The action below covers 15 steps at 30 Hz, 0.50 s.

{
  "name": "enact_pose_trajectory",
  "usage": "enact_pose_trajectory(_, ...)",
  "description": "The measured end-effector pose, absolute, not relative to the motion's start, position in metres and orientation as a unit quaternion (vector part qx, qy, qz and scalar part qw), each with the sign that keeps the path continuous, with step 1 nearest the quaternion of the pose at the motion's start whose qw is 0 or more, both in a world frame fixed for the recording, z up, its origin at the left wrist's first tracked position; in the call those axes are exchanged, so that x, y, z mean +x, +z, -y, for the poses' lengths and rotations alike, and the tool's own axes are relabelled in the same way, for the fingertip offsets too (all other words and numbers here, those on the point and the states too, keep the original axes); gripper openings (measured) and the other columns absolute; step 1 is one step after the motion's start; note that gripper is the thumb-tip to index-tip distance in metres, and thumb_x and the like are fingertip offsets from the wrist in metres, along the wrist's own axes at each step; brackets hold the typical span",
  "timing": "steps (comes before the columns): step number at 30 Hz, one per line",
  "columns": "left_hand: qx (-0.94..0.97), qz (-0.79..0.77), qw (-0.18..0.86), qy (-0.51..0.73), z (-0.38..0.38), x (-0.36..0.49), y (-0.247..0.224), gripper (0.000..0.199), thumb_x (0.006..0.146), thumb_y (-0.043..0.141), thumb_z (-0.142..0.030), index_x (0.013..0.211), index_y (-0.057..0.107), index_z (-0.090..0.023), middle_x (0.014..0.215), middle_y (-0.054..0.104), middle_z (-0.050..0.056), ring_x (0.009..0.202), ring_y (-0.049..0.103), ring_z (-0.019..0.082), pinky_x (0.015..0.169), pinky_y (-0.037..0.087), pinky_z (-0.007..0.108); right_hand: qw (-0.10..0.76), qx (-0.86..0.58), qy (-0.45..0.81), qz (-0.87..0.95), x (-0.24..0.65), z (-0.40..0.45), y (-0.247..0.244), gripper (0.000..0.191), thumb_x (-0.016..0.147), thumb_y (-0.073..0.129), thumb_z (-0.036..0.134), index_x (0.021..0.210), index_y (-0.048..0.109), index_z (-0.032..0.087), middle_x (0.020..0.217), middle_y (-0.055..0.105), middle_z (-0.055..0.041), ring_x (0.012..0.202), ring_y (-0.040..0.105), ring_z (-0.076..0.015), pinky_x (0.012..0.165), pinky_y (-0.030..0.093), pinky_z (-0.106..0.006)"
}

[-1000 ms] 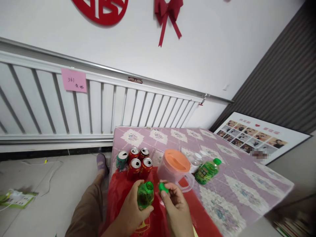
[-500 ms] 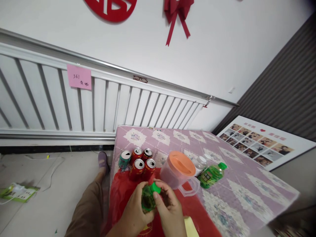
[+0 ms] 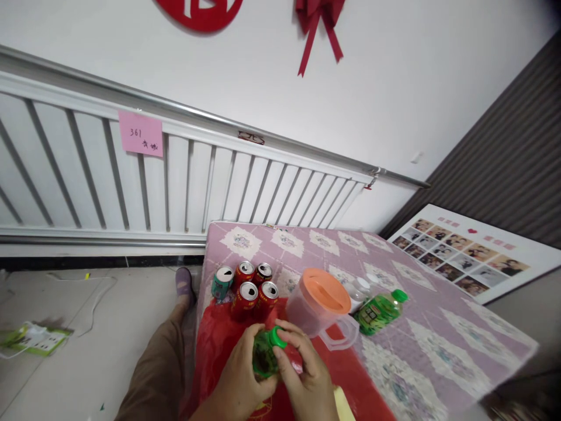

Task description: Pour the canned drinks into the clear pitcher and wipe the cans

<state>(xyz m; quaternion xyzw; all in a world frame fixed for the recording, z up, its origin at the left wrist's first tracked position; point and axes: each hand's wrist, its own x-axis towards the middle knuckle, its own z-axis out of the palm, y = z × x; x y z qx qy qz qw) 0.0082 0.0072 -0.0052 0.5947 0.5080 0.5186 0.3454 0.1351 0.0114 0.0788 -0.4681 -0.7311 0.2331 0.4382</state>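
- Two hands at work; we have one green bottle [image 3: 264,358] between them, above the red sheet [image 3: 214,345]. Clock below centres on it.
- Left hand [image 3: 240,369]: fingers and thumb wrapped round the bottle's body, firm hold as far as we can see.
- Right hand [image 3: 307,363]: thumb and fingertips pinched on the cap [image 3: 277,337], the other fingers curled.
- Done, by our read: cap sits on the neck. Left: we can't tell if it's tight, or whether any turns remain.
- Bottle not released by either hand; its base is hidden, so contact with the sheet, can't tell.
- Four red cans [image 3: 245,301] at 12 o'clock, teal can [image 3: 221,286] at 11; tops look opened.
- Jug [image 3: 302,313] between 1 and 2, orange lid [image 3: 326,290] on.
- Second bottle [image 3: 379,313] between 2 and 3, capped, just beside clear containers [image 3: 359,290]; we can't judge its tilt.
- Something pale yellow [image 3: 344,404] at 4, partly hidden; we can't name it.
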Motion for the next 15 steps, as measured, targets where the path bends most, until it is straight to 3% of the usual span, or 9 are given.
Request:
enact_pose_trajectory(8, 0.576, -0.516, 0.367, 0.517, -0.006, 0.008, -0.007, 0.074, 0.061, 0.070, -0.016, 0.128, 0.038, -0.018, 0.129, 0.056, 0.014, 0.118, 0.055, 0.030, 0.101, 0.043, 0.044, 0.340, -0.462, 0.220, 0.789, 0.140, -0.019, 0.108, 0.014, 0.086, 0.057, 0.024, 0.096, 0.067, 0.024, 0.109, 0.069, -0.0071, 0.101, 0.064, -0.0208, 0.088, 0.051, -0.033)
enact_pose_trajectory(15, 0.579, -0.499, 0.383, 0.519, -0.006, 0.007, -0.002, 0.074, 0.059, 0.069, -0.011, 0.127, 0.040, -0.020, 0.128, 0.057, 0.011, 0.117, 0.054, 0.028, 0.102, 0.042, 0.043, 0.218, -0.404, 0.214, 0.862, 0.135, -0.025, 0.149, 0.030, 0.086, 0.055, 0.015, 0.111, 0.065, 0.027, 0.105, 0.067, -0.0051, 0.097, 0.060, -0.0198, 0.087, 0.047, -0.031)
